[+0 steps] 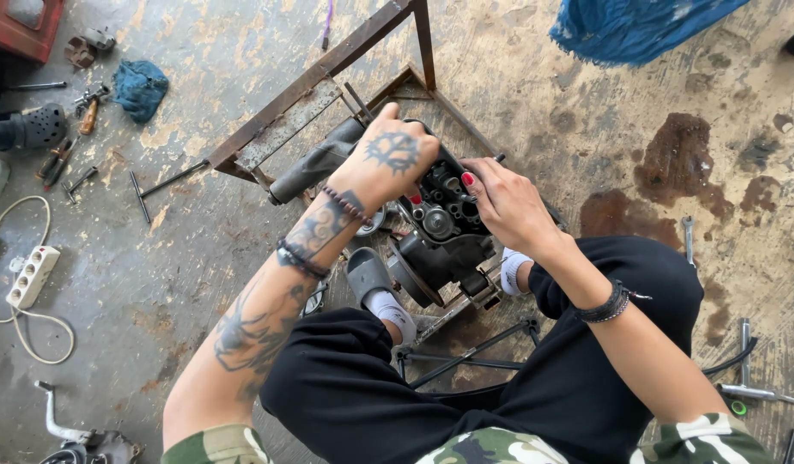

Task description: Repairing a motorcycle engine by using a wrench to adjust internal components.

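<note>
Gripping engine block w/ left hand on top, right hand alongside.

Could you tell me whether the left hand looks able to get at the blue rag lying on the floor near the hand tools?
Probably not as things stand: the left hand rests on the engine, while the blue rag lies well off beyond the rusty metal frame; the bare floor between is free, but reaching looks unlikely without leaning.

Left hand: the left hand lies palm-down over the top of the engine block.
Right hand: the right hand grips the block's right side, fingertips on the dark casing.
Engine block: sits on a rusty metal stand.
Floor: stained concrete floor with a white power strip, scattered hand tools and a blue rag.
</note>
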